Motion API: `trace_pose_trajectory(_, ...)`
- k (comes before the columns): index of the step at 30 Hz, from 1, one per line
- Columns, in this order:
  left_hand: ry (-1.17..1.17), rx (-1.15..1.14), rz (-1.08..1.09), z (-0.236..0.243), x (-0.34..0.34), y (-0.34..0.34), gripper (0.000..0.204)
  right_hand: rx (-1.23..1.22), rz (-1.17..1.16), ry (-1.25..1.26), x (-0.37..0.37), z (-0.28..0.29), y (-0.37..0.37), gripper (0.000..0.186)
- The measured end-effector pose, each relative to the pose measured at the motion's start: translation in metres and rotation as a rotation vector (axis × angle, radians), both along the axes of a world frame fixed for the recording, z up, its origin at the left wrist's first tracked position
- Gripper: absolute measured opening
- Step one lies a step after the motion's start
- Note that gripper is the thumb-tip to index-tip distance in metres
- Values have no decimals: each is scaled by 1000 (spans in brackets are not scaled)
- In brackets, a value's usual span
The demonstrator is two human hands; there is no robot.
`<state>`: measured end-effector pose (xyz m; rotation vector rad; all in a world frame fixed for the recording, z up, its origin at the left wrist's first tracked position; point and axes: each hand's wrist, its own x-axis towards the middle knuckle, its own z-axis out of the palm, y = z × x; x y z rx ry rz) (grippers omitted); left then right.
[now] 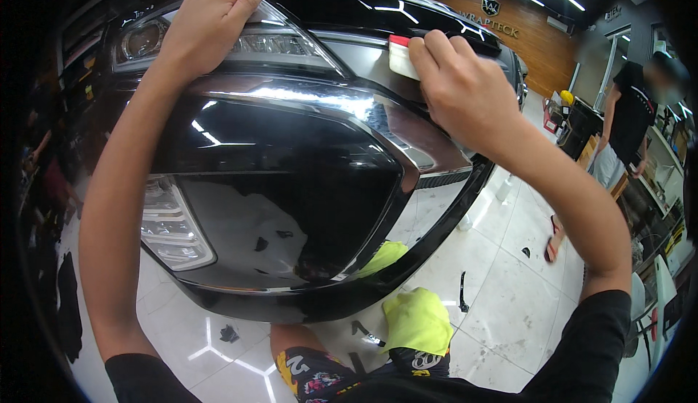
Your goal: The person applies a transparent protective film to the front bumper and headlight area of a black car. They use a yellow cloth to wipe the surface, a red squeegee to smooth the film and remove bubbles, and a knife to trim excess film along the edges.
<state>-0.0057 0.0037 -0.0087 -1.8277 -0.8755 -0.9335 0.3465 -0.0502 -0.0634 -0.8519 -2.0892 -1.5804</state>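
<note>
A small white flat-bladed squeegee with a red edge [402, 61] sits at the upper centre-right of the frame, its face turned toward the front of a glossy black car [291, 192]; whether its edge actually touches the panel cannot be told. The right hand [469, 83] holds it, fingers curled around its right end, a grip that probably leaves the blade free to lie along the bodywork and lets the arm bear down. At the upper left, the left hand [211, 25] lies over the clear headlight [280, 45], fingers straight and close together, perhaps to steady the body or the panel; anything beneath the palm is hidden. Below, a clear lower lamp [174, 228] is set in the bumper. A yellow-green cloth [418, 323] drapes over the person's right leg at the bottom centre, likely put there to stay within easy reach. Dark scraps [463, 292] lie on the pale tiled floor [502, 287], seemingly dropped out of the way. At the far right stands another person in a dark shirt [632, 112].
</note>
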Motion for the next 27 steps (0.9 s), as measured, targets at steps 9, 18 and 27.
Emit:
trace_pose_trajectory(9, 23, -1, -39, 3, -10, 6, 49, -65, -36, -44, 9, 16, -12, 37)
trace_pose_trajectory(18, -17, -34, -30, 5, 4, 0, 51, -42, 84, 2, 17, 14, 4, 36)
trace_pose_trajectory(27, -78, -33, -45, 4, 11, -12, 46, -112, 141, 246, 82, 1, -10, 44)
